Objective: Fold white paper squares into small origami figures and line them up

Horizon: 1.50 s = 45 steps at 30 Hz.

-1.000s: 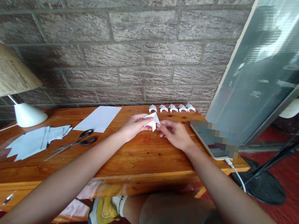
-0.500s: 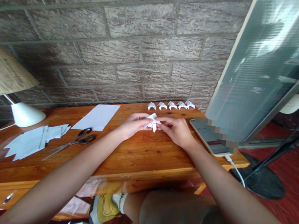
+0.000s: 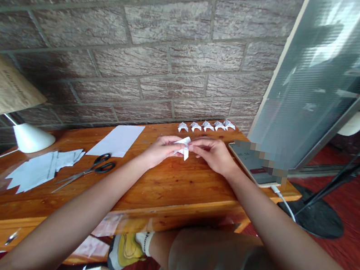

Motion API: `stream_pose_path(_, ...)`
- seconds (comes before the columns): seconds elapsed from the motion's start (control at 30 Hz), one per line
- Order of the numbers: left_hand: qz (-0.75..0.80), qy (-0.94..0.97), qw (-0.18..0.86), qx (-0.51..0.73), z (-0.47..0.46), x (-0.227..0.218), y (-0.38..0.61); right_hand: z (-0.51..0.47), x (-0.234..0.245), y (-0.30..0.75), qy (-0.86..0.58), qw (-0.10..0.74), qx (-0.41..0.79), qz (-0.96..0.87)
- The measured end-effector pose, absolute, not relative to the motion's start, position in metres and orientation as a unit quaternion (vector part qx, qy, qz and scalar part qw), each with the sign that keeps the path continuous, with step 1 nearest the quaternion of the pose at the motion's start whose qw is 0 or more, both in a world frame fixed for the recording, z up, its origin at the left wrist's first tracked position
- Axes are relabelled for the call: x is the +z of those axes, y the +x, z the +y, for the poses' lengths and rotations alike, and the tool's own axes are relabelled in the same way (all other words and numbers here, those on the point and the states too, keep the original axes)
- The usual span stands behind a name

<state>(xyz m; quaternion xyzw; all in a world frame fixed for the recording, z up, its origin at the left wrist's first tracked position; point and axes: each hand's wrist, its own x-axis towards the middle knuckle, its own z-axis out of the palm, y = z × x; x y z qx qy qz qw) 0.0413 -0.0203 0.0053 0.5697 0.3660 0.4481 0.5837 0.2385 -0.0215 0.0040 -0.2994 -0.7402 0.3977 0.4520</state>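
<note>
A small white folded-paper figure (image 3: 183,145) is held above the middle of the wooden desk. My left hand (image 3: 161,150) pinches it from the left, thumb on top and fingers beneath. From the right, my right hand (image 3: 213,155) is closed with thumb and forefinger at one of its pointed flaps. Parts of the paper are hidden behind my fingers. Just beyond my hands, several finished-looking white origami figures (image 3: 208,126) stand in a row along the back edge.
Left of my hands lie black-handled scissors (image 3: 91,170), a blank paper sheet (image 3: 117,140) and cut paper pieces (image 3: 37,171). A lamp (image 3: 32,138) stands at far left. A charging tablet (image 3: 251,163) lies on the desk's right end (image 3: 289,192). A stone wall (image 3: 177,70) rises behind.
My right thumb and forefinger have shifted slightly on the paper figure, and its right flap now sits between the fingertips. My left hand keeps nearly the same hold.
</note>
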Motion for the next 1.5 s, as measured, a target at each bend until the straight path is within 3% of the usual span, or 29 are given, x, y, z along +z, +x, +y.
stream_pose_path(0.27, 0.374, 0.591, 0.578, 0.421, -0.017, -0.002, 0.041, -0.022, 0.004, 0.23, -0.344, 0.494, 0.454, -0.657)
stream_pose_path(0.7, 0.342, 0.633, 0.576, 0.389, -0.016, -0.006, 0.038, -0.021, -0.002, 0.225, -0.356, 0.521, 0.444, -0.636)
stream_pose_path(1.2, 0.352, 0.711, 0.458, 0.401, -0.021, -0.001, 0.044, -0.02, -0.005, 0.225, -0.365, 0.521, 0.369, -0.678)
stream_pose_path(1.5, 0.353, 0.696, 0.481, 0.401, -0.024, 0.005, 0.044, -0.022, -0.001, 0.229, -0.319, 0.513, 0.449, -0.658)
